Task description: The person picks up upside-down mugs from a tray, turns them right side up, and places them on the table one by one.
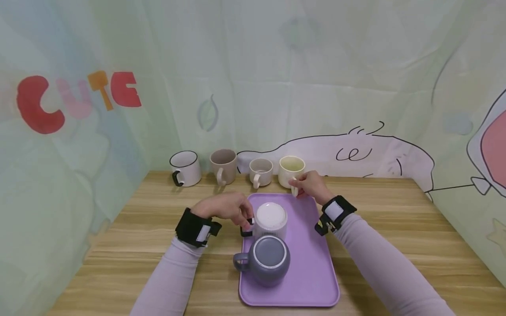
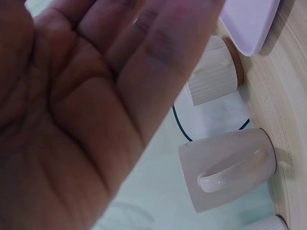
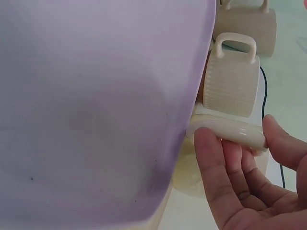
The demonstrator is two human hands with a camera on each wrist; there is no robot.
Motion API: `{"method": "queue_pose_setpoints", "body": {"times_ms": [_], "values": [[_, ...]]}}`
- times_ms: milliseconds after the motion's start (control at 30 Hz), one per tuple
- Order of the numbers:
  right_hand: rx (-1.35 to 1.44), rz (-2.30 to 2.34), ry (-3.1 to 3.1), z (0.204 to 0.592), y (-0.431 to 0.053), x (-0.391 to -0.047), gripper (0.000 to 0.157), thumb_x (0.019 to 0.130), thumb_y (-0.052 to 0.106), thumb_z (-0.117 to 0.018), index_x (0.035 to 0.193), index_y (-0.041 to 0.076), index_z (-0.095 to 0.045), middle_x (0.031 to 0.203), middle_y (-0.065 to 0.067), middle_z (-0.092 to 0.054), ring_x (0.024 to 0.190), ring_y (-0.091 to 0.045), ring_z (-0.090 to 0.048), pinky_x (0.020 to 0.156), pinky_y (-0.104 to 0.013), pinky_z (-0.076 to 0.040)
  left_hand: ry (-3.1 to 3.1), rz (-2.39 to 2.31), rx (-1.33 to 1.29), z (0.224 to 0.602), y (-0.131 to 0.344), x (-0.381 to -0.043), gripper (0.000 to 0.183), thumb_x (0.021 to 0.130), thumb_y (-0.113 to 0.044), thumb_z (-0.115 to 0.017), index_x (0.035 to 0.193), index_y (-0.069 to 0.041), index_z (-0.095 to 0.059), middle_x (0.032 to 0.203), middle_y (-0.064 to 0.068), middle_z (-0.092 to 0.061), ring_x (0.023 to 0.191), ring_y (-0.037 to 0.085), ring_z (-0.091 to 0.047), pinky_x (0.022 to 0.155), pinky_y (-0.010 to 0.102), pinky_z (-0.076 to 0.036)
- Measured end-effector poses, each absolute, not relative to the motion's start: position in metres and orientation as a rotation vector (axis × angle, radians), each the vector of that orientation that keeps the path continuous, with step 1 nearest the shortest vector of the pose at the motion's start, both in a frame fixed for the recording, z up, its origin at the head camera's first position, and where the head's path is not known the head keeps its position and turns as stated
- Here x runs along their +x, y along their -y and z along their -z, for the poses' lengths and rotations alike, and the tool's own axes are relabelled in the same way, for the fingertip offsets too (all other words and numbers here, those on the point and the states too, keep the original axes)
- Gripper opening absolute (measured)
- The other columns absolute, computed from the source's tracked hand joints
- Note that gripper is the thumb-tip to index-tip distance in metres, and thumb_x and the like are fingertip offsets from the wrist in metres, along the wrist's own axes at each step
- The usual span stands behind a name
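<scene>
My right hand (image 1: 314, 185) pinches the handle of a pale yellow mug (image 1: 285, 176), which stands upright just behind the tray; thumb and fingertips close on the handle (image 3: 235, 132) in the right wrist view. My left hand (image 1: 227, 207) has its thumb and fingertips at the black handle (image 1: 247, 231) of an upside-down white mug (image 1: 271, 218) on a purple tray (image 1: 312, 281). Its fingertips fall outside the left wrist view. Nearer me on the tray, a grey-blue mug (image 1: 269, 259) also sits upside down, handle to the left.
Along the back of the wooden table (image 1: 138, 245) stand a white mug (image 1: 189, 172) with black rim and handle, a taupe mug (image 1: 225, 169) and a small ribbed mug (image 1: 262, 170), all upright. A printed cloth (image 1: 253, 101) hangs close behind them.
</scene>
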State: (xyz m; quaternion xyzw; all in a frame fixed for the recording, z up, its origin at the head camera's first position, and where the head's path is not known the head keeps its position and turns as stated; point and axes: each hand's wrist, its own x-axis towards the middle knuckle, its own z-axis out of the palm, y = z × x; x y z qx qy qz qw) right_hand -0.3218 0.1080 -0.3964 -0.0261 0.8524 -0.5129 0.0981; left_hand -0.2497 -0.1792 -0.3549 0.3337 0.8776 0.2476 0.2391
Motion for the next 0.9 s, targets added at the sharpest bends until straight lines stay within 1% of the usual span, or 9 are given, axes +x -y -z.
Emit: {"method": "queue_pose_setpoints", "body": {"times_ms": [200, 300, 467, 600, 767, 900], "values": [[-0.125, 1.426, -2.618, 0.3980, -0.1104, -0.3219, 0.036, 0.101, 0.023, -0.072, 0.093, -0.012, -0.068, 0.061, -0.002, -0.061, 0.059, -0.013, -0.062, 0.066, -0.032, -0.059, -2.397, -0.673, 0.914, 0.3548, 0.1791, -0.2509, 0.011, 0.086, -0.013, -0.085, 0.093, -0.008, -0.078, 0.080, -0.005, -0.073, 0.075, 0.006, -0.061, 0.067, 0.022, -0.046], [-0.147, 1.423, -2.636, 0.3984, -0.1103, -0.3226, 0.036, 0.101, 0.023, -0.072, 0.089, -0.011, -0.068, 0.058, -0.001, -0.059, 0.056, -0.013, -0.061, 0.061, -0.030, -0.058, -2.397, -0.675, 0.910, 0.3556, 0.1790, -0.2513, 0.011, 0.086, -0.013, -0.085, 0.093, -0.008, -0.078, 0.080, -0.005, -0.073, 0.075, 0.006, -0.060, 0.066, 0.022, -0.046], [-0.147, 1.447, -2.615, 0.4004, -0.1090, -0.3247, 0.035, 0.101, 0.022, -0.071, 0.089, -0.010, -0.068, 0.057, -0.001, -0.058, 0.053, -0.012, -0.061, 0.059, -0.030, -0.059, -2.397, -0.676, 0.911, 0.3566, 0.1793, -0.2512, 0.011, 0.086, -0.014, -0.085, 0.093, -0.009, -0.078, 0.080, -0.005, -0.073, 0.074, 0.006, -0.060, 0.066, 0.021, -0.046], [-0.133, 1.423, -2.630, 0.4016, -0.1096, -0.3243, 0.037, 0.101, 0.026, -0.072, 0.089, -0.009, -0.067, 0.059, -0.001, -0.059, 0.054, -0.012, -0.061, 0.059, -0.029, -0.059, -2.395, -0.682, 0.902, 0.3573, 0.1797, -0.2514, 0.011, 0.086, -0.014, -0.085, 0.093, -0.009, -0.078, 0.080, -0.005, -0.073, 0.075, 0.006, -0.060, 0.066, 0.022, -0.046], [-0.137, 1.403, -2.637, 0.3998, -0.1109, -0.3229, 0.039, 0.102, 0.029, -0.071, 0.089, -0.009, -0.067, 0.061, -0.002, -0.060, 0.055, -0.015, -0.063, 0.061, -0.031, -0.060, -2.398, -0.676, 0.897, 0.3565, 0.1798, -0.2525, 0.011, 0.086, -0.013, -0.085, 0.093, -0.009, -0.078, 0.080, -0.005, -0.073, 0.075, 0.007, -0.060, 0.066, 0.022, -0.046], [-0.142, 1.400, -2.638, 0.3987, -0.1121, -0.3232, 0.040, 0.102, 0.029, -0.071, 0.091, -0.010, -0.067, 0.062, -0.002, -0.059, 0.056, -0.015, -0.062, 0.061, -0.031, -0.060, -2.444, -0.611, 0.918, 0.3554, 0.1771, -0.2501, 0.009, 0.085, -0.011, -0.084, 0.089, -0.011, -0.077, 0.077, -0.007, -0.070, 0.072, 0.006, -0.058, 0.064, 0.021, -0.045]]}}
